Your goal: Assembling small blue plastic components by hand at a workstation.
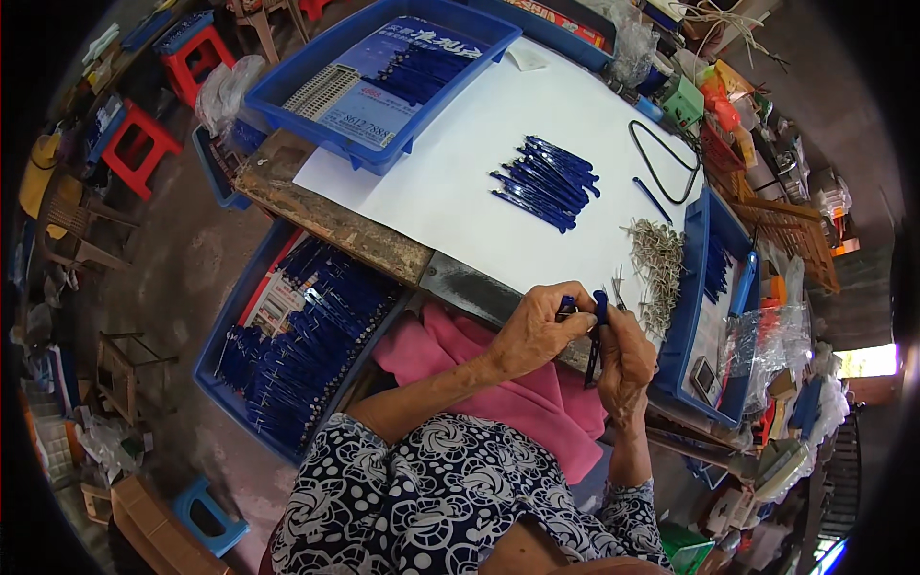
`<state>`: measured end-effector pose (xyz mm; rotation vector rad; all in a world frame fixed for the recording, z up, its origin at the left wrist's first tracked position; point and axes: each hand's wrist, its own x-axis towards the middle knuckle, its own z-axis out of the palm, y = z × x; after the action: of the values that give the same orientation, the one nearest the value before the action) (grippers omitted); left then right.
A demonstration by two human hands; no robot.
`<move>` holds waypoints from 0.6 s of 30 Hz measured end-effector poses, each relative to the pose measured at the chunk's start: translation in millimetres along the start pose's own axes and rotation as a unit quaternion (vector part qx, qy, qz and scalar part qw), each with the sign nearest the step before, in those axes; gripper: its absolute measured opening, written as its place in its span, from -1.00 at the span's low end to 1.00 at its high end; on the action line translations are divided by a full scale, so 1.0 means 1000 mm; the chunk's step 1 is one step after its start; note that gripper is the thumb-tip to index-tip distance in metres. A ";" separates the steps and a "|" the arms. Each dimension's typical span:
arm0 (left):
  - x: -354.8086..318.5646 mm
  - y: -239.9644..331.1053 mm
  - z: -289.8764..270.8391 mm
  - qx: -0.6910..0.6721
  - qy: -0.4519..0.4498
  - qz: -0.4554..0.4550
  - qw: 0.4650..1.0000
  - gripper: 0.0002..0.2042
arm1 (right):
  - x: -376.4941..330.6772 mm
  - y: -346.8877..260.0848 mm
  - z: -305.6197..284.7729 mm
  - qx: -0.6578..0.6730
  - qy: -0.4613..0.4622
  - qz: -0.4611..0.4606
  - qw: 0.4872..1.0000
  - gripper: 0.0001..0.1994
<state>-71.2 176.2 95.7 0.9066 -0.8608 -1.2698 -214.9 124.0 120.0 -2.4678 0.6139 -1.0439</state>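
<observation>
Above the table's near edge, my left hand (pixel 539 331) is closed, with the dark blue end of a slender piece showing between thumb and fingers. Close beside it, my right hand (pixel 627 362) pinches another slender dark blue piece (pixel 601 305), held roughly upright. The fingers hide much of both pieces, and I cannot tell whether they touch. Just beyond my right hand lies a heap of small silver metal pins (pixel 657 273). Farther off, a bundle of similar slender blue pieces (pixel 546 182) rests on the white sheet (pixel 436 182).
A blue tray (pixel 407 144) with more blue pieces stands at the far left. Below it, a lower blue tray (pixel 213 359) is crowded with pieces. At right is another blue tray (pixel 678 335). A black loop (pixel 644 171) and pink cloth (pixel 446 350) lie nearby.
</observation>
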 end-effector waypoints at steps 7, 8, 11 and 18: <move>0.000 -0.003 -0.003 -0.002 0.003 0.001 1.000 -0.90 | 0.007 -0.010 -0.003 0.022 -0.025 0.074 0.997 -0.72; 0.000 -0.003 -0.002 -0.011 0.009 0.000 1.000 -0.90 | 0.005 -0.010 -0.002 0.021 -0.025 0.074 0.997 -0.72; -0.001 0.000 0.000 -0.036 0.017 -0.005 0.999 -0.92 | 0.001 -0.006 0.001 0.036 0.032 0.084 0.995 -0.71; 0.000 -0.006 -0.004 -0.163 -0.003 -0.040 0.986 -0.95 | 0.004 0.001 -0.009 -0.014 -0.051 0.010 0.999 -0.62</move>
<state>-70.2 176.1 88.6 0.6808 -0.6024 -1.4336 -219.0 119.8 127.6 -2.5164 0.6243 -0.9002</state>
